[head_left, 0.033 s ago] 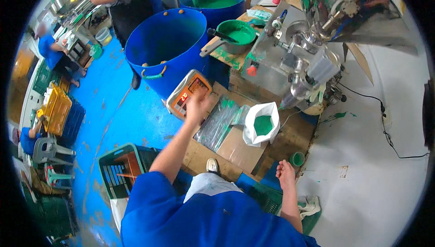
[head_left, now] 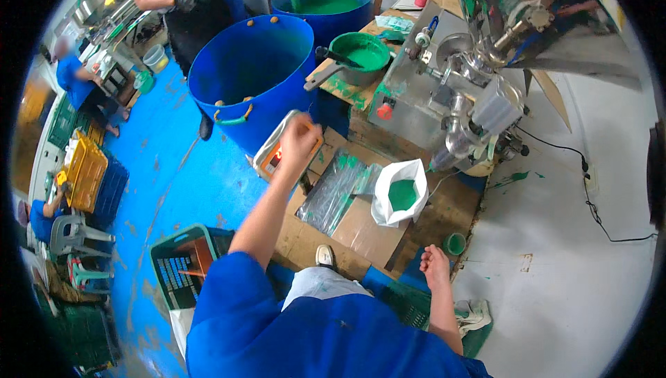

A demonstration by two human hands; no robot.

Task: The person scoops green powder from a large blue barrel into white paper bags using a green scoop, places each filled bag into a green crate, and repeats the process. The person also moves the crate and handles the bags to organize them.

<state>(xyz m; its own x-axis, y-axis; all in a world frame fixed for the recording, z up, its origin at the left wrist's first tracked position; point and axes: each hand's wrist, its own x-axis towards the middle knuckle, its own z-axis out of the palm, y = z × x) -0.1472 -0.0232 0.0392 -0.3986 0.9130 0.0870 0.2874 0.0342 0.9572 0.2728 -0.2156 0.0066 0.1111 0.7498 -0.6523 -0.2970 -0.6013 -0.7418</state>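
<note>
My left hand is over the panel of an orange and white digital scale display, covering much of it. Its thumb side shows, but the other fingers are hidden, so touch is unclear. Low at the right, my right hand is held with its fingers curled in and nothing visible in them. Beside it stands a small green cup. Between my hands a white bag with green paste in it stands upright. It sits under the spout of a steel filling machine, next to a plastic-covered cardboard sheet.
Large blue tubs stand ahead. A green bowl of paste rests on a wooden table. At left is a dark green crate. A gloved person stands behind the tubs; others are at far left.
My left hand has moved slightly up over the display, now hiding more of it. The right hand, the bag and the cup stay nearly where they were.
</note>
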